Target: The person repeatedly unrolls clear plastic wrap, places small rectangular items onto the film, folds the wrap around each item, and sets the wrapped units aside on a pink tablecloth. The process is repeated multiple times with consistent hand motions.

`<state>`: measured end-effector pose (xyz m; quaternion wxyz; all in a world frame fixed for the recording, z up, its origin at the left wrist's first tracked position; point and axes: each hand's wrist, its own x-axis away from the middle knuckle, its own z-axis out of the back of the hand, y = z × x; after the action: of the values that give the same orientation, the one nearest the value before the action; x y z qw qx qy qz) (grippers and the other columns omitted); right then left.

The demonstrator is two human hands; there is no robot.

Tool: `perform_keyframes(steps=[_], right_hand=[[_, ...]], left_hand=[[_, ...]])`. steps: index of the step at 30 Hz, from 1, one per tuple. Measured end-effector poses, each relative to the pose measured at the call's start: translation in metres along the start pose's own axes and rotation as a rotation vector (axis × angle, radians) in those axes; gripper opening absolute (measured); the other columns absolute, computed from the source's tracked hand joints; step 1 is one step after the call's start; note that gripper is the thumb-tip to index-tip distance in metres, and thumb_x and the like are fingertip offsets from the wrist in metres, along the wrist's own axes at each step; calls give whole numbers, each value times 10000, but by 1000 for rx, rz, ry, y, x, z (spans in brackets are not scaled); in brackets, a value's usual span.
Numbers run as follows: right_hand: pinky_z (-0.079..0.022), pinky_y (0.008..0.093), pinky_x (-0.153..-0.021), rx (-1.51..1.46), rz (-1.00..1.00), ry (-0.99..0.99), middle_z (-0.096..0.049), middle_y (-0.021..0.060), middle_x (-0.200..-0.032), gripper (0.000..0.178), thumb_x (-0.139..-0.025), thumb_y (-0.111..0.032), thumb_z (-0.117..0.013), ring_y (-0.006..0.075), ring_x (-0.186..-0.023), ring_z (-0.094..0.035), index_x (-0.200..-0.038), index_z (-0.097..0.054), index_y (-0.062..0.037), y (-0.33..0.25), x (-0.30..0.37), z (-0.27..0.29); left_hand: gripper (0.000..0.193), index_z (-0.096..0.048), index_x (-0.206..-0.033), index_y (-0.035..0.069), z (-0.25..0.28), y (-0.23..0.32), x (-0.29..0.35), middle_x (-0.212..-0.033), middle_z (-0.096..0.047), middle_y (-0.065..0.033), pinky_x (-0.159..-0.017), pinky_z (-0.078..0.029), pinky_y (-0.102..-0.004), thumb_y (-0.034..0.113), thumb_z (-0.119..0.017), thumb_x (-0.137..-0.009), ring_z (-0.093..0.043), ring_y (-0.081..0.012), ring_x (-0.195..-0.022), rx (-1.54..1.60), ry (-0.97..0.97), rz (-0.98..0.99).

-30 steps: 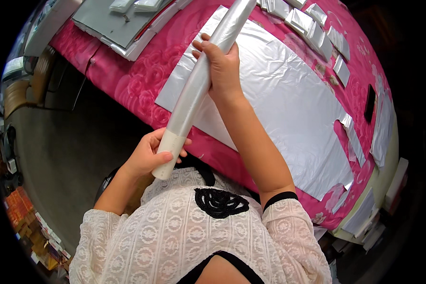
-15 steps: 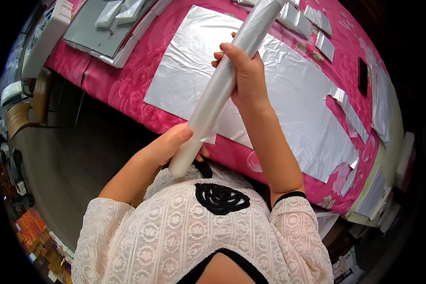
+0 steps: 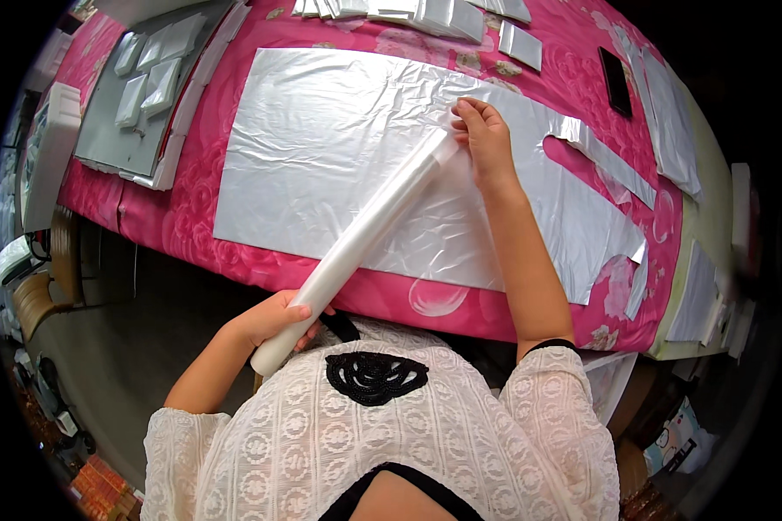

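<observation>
My left hand [image 3: 280, 319] is wrapped round the near end of a long roll of whitish, translucent plastic film [image 3: 347, 247]. The roll slants away from my body toward the right, over the table's front edge. At its far end is my right hand [image 3: 487, 143], thumb and fingertips pinched together just beyond the roll. What they hold, if anything, is too small to make out. Under the roll a large silvery-white plastic carrier bag [image 3: 278, 148] lies flat and wrinkled, its cut-out handles toward the right.
A pink rose-patterned cloth [image 3: 382, 300] covers the table. Several folded white packets [image 3: 426, 19] lie along the back, and more packets [image 3: 161, 87] rest on a grey board [image 3: 104, 130] at left. A black phone [image 3: 615, 81] is at right. A wooden chair [image 3: 39, 300] stands left.
My right hand has slid off the roll's middle to its far end, fingers now pinched. The roll has tipped lower over the bag, and my left hand has moved left and nearer my body.
</observation>
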<state>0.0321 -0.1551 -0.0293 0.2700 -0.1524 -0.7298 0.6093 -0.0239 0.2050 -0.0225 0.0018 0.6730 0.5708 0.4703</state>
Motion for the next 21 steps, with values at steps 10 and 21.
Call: perform_keyframes(steps=[10,21], right_hand=[[-362,178,-530,412,-250,-656,-580,-36,-697,186,-838,-263,-648,30,-580,-469,-835,-644,-77,-22,3,20],[-425,229,-575,778,197,-29,-622,-3,-712,203,-834,-189,-637,70,-618,-527,-875,-660,8,-23,-68,109]], left_hand=[[666,-554,-1055,6,0,-9,0,-692,-561,-54,-497,-457,-234,559,-692,-711,-546,-113,-516,60,-20,25],[704,-537,-1128,-20,34,-38,40,-818,-607,-68,-656,-503,-261,460,-768,-668,-592,-120,-712,-10,-23,186]])
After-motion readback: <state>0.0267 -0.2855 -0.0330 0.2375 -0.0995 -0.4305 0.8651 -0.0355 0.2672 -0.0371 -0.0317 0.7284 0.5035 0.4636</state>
